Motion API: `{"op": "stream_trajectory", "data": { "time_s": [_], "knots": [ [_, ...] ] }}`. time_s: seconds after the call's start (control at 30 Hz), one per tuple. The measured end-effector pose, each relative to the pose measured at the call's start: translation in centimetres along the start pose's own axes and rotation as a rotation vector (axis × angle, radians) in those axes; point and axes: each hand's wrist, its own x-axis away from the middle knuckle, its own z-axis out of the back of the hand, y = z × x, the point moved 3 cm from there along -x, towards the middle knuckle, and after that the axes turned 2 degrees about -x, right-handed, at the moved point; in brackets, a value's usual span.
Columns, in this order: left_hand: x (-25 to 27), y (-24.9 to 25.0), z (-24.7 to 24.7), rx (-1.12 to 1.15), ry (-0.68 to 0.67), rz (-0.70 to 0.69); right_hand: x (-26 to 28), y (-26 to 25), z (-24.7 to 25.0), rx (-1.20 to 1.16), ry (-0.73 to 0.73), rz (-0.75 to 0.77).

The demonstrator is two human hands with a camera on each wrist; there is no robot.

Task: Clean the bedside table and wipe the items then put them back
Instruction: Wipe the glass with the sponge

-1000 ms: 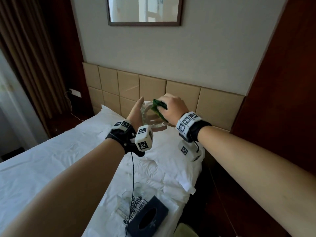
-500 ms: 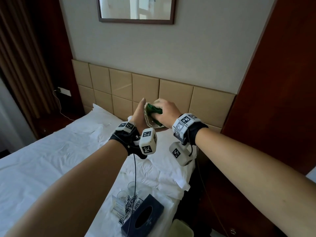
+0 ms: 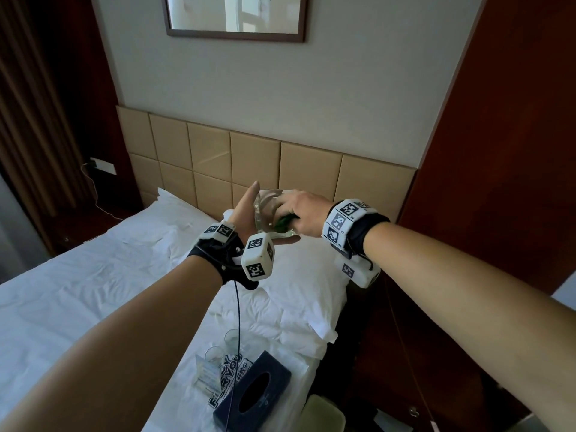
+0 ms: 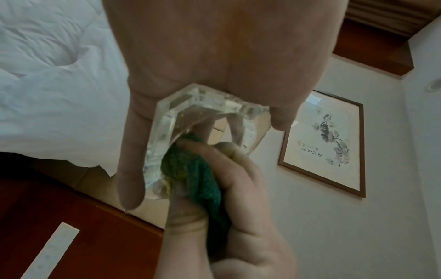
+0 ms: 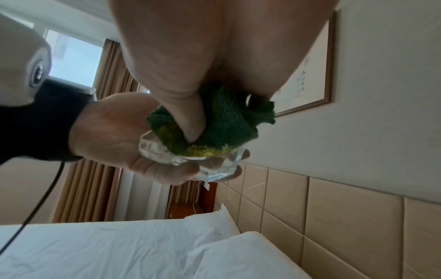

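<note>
The left hand [image 3: 246,213] holds a faceted clear glass dish [image 4: 205,120] in the air above the pillows, thumb and fingers extended along its edges. The right hand [image 3: 300,210] grips a bunched green cloth [image 5: 222,120], with the thumb pressing it into the dish's hollow. Current step, as judged: wiping an item. On the bed [image 3: 78,291] below lie two drinking glasses [image 3: 232,338], a dark tissue box [image 3: 252,391] and a printed card [image 3: 229,378], likely awaiting wiping. The next move calls for finishing the dish and setting it down.
</note>
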Motion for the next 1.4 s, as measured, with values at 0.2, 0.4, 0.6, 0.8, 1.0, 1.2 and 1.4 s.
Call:
{"op": "stream_trajectory", "data": {
  "time_s": [0.2, 0.4, 0.6, 0.8, 1.0, 1.2, 1.4],
  "knots": [
    [-0.4, -0.3, 0.9, 0.01, -0.022, 0.1, 1.3, 1.4, 1.2, -0.298, 0.197, -0.156],
    [0.2, -0.3, 0.2, 0.016, -0.049, 0.081, 2.0, 1.5, 2.8, -0.317, 0.491, -0.13],
    [0.2, -0.5, -1.6, -0.018, -0.063, 0.055, 1.4, 0.2, 2.0, -0.024, 0.43, 0.001],
    [0.1, -1.1, -1.4, 0.067, 0.005, 0.047, 0.8, 0.1, 1.8, 0.321, 0.399, -0.004],
    [-0.8, -0.9, -1.0, 0.065, 0.172, -0.031, 1.1, -0.2, 1.2, 0.419, 0.208, -0.21],
    [-1.2, -1.4, -1.2, -0.031, 0.265, -0.149, 1.5, -0.3, 0.7, 0.096, 0.1, -0.359],
    [-1.5, -1.9, -1.4, -0.127, 0.317, -0.156, 1.5, 0.8, -0.5, -0.237, 0.092, -0.498]
  ]
}}
